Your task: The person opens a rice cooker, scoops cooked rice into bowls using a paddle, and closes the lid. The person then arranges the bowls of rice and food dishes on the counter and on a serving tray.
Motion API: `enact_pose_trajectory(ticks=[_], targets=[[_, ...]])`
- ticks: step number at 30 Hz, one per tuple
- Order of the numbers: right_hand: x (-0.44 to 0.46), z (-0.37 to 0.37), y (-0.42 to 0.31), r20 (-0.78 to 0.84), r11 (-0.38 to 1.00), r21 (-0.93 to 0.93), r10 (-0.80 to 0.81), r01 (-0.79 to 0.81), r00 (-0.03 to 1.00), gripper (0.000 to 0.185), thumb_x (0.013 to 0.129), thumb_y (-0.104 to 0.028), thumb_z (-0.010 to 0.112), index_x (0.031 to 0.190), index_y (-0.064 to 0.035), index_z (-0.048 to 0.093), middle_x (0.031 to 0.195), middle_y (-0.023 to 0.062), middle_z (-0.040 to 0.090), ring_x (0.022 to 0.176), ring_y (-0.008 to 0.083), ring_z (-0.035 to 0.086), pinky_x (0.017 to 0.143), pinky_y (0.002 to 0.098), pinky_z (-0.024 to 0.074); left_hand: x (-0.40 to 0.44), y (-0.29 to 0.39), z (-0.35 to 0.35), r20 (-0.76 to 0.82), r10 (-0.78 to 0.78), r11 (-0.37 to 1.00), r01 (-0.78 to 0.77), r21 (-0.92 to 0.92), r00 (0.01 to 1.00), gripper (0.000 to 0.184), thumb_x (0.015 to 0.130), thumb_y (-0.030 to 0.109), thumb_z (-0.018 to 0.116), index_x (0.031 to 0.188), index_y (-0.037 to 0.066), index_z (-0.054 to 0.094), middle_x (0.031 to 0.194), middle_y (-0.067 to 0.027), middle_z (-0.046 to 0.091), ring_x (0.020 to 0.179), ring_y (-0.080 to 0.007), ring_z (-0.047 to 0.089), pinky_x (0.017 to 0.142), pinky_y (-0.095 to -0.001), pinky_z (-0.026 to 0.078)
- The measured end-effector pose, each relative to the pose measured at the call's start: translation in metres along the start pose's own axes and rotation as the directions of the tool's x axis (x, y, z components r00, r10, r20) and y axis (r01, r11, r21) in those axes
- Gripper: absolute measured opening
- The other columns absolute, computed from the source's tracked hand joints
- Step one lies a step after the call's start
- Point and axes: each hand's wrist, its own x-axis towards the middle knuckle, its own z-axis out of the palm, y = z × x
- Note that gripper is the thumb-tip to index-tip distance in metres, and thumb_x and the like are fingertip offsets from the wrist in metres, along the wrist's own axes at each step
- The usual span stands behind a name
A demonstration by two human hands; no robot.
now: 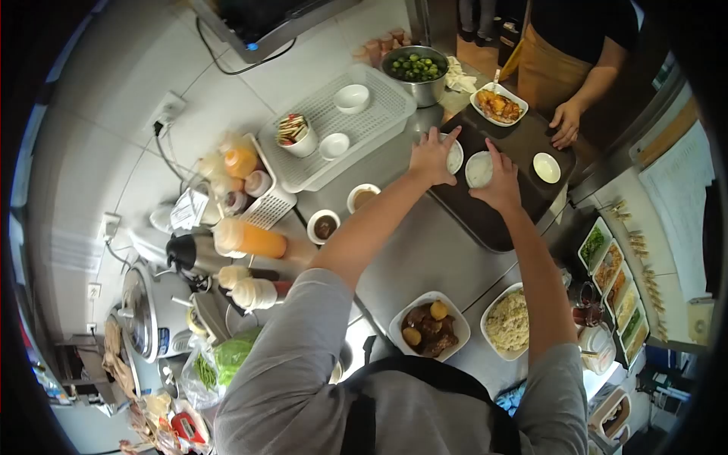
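Both my arms reach forward over a dark tray point(493, 220). My left hand point(435, 158) grips a small bowl of white rice point(454, 155) by its side, fingers spread round the rim. Beside it, my right hand point(497, 180) holds a second bowl of rice point(478, 170), thumb and fingers around its edge. Further back on the tray stands a square white bowl of orange-brown food point(498, 105) with a spoon. A small empty white dish point(546, 167) lies to the right of my right hand.
Another person point(565, 53) stands across the tray, one hand at its edge. A perforated tray point(303, 168) holds white bowls. Nearer me are sauce bowls point(324, 226), a meat bowl point(431, 329) and a fried rice bowl point(509, 322). Bottles point(250, 238) stand left; a steel pot point(426, 92) is behind.
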Motion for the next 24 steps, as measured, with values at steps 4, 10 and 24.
enact_pose_trajectory(ticks=[4, 10, 24], targets=[[0.003, 0.011, 0.013, -0.087, 0.994, 0.024, -0.103, 0.105, 0.991, 0.125, 0.048, -0.026, 0.088, 0.150, -0.0229, 0.016, 0.136, 0.0232, 0.039, 0.128, 0.0431, 0.036, 0.109, 0.0514, 0.0264, 0.037, -0.007, 0.026, 0.092, -0.069, 0.994, 0.076, -0.082, 0.993, 0.128, 0.048, 0.038, 0.086, 0.151, 0.031, 0.009, 0.141, -0.0234, 0.032, 0.128, -0.0426, 0.039, 0.100, -0.0559, 0.038], [-0.055, -0.026, 0.024, -0.069, 0.994, -0.029, -0.108, 0.107, 0.992, 0.102, 0.061, -0.033, 0.085, 0.146, -0.0161, 0.031, 0.140, 0.0308, 0.035, 0.132, 0.0442, 0.033, 0.108, 0.0529, 0.0253, -0.070, -0.025, -0.025, -0.178, 0.032, 0.994, -0.013, 0.106, 0.983, 0.119, 0.056, 0.037, 0.085, 0.151, 0.020, 0.016, 0.143, -0.0264, 0.032, 0.128, -0.0433, 0.039, 0.105, -0.0552, 0.033], [-0.380, -0.036, -0.069, 0.818, 0.884, 0.127, 0.163, -0.449, 0.552, 0.032, 0.088, -0.034, 0.059, 0.087, -0.0048, 0.071, 0.070, 0.0108, 0.067, 0.068, 0.0248, 0.066, 0.066, 0.0367, 0.0513, -0.499, -0.032, 0.012, 0.192, -0.140, 0.978, 0.106, 0.177, 0.971, 0.103, 0.068, 0.018, 0.078, 0.151, 0.028, 0.016, 0.139, -0.0211, 0.033, 0.132, -0.0452, 0.032, 0.104, -0.0629, 0.029]])
